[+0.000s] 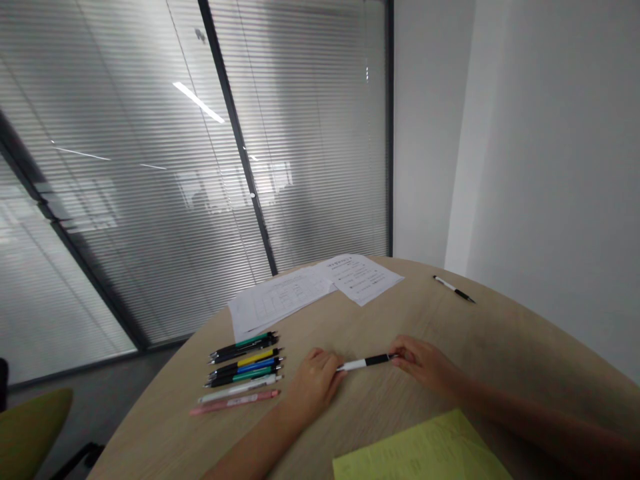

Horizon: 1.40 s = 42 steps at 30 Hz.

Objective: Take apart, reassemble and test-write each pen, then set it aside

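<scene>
Slatted blinds behind glass back a round wooden table (500, 333). Near its middle, both hands hold a black-and-white pen (367, 362) just above the surface. The left hand (317, 380), fingers curled, pinches the white end; the right hand (423, 360) grips the black end. A row of coloured pens (245, 370) lies toward the left edge, and a yellow sheet (425, 450) lies at the near edge.

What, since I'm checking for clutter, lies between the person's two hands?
The head view shows one black-and-white pen there, its ends held by the left hand and right hand.
</scene>
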{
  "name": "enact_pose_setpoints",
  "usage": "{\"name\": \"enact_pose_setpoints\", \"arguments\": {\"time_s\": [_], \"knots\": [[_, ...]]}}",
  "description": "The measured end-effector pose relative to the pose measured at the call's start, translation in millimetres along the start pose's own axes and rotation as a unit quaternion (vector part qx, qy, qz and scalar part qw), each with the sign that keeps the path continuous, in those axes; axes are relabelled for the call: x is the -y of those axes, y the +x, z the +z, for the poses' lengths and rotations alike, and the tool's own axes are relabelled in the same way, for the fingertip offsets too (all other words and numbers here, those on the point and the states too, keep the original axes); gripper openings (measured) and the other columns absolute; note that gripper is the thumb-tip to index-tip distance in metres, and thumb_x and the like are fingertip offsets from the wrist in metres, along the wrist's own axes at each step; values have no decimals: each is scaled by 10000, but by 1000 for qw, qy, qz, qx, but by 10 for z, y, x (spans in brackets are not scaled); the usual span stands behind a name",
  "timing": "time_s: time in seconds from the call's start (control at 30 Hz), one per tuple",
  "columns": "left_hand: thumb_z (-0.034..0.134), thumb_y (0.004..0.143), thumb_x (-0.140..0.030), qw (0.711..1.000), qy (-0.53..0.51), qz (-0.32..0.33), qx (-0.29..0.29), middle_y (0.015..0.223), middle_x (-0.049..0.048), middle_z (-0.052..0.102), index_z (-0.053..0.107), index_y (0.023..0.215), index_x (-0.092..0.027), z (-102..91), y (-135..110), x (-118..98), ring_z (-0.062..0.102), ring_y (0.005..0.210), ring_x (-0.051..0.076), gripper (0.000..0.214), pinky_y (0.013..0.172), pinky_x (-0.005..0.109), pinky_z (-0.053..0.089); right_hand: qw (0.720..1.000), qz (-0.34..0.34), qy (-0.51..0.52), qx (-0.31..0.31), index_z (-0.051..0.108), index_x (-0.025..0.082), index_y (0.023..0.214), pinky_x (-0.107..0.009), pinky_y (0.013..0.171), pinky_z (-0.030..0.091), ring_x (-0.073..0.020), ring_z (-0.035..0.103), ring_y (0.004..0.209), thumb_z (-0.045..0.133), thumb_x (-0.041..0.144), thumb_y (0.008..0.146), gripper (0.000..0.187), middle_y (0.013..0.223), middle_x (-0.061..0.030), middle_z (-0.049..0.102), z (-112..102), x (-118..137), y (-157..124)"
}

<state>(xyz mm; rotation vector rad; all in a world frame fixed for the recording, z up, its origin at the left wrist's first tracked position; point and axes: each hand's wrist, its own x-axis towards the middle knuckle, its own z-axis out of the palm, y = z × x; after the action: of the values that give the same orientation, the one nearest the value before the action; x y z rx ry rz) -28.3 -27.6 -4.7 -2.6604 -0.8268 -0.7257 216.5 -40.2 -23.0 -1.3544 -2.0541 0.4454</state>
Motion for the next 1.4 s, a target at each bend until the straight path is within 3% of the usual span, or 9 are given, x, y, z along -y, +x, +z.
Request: {"name": "enact_pose_setpoints", "arguments": {"time_s": [0.17, 0.37, 0.53, 0.73, 0.9, 1.03, 1.2, 1.4], "knots": [[299, 883, -216, 1000, -8, 18, 0, 659, 35, 595, 504, 814, -166, -2, 2, -12, 560, 636, 158, 222, 620, 291, 440, 999, -24, -38, 6, 488, 202, 613, -235, 555, 370, -123, 483, 573, 363, 323, 829, 277, 606, -3, 549, 7, -26, -30], [286, 881, -203, 1000, 12, 19, -11, 644, 37, 596, 503, 800, -164, 31, -5, 11, 555, 611, 160, 234, 597, 287, 436, 1000, -23, -12, -6, 524, 219, 924, -249, 638, 410, -140, 544, 669, 478, 276, 769, 171, 785, -23, 607, 13, -61, -36], [265, 893, -219, 999, 16, 25, -13, 628, 38, 590, 501, 792, -158, 10, 9, -2, 552, 601, 163, 264, 583, 284, 431, 998, -21, -52, 3, 529, 208, 748, -228, 571, 380, -127, 511, 609, 496, 248, 758, 53, 690, -4, 573, -2, -11, -34], [255, 898, -214, 998, 19, 51, -35, 615, 34, 592, 494, 765, -157, 17, 23, -7, 543, 568, 151, 279, 584, 284, 428, 993, -104, -54, 14, 511, 200, 614, -235, 563, 363, -132, 485, 595, 323, 314, 856, 327, 624, -19, 532, 8, -64, -35], [270, 890, -197, 998, 33, 49, -34, 603, 32, 590, 495, 761, -155, 23, 26, -12, 537, 554, 157, 262, 575, 289, 427, 998, -62, -28, 2, 531, 211, 932, -226, 595, 384, -125, 518, 648, 477, 263, 781, 168, 771, -20, 582, 3, -67, -44], [299, 881, -189, 998, 34, 40, -26, 607, 32, 584, 490, 753, -159, 21, 24, -14, 544, 568, 159, 232, 575, 286, 427, 997, -54, -51, -3, 537, 197, 770, -225, 582, 376, -122, 503, 627, 503, 237, 765, 54, 710, -10, 567, 9, -60, -35], [283, 890, -191, 996, 43, 63, -45, 575, 17, 567, 476, 732, -158, 42, 18, 2, 528, 530, 148, 252, 560, 282, 428, 993, -105, -50, 10, 503, 188, 648, -235, 584, 364, -132, 495, 628, 347, 327, 853, 293, 655, -24, 540, 18, -73, -21], [290, 850, -35, 968, 155, 191, -56, 614, 33, 589, 503, 875, -94, -90, 9, -68, 543, 564, 147, 222, 648, 322, 437, 998, -12, 26, 59, 421, 191, 533, -232, 509, 338, -114, 435, 485, 257, 436, 838, 424, 492, 12, 452, 37, -42, -17]]}}
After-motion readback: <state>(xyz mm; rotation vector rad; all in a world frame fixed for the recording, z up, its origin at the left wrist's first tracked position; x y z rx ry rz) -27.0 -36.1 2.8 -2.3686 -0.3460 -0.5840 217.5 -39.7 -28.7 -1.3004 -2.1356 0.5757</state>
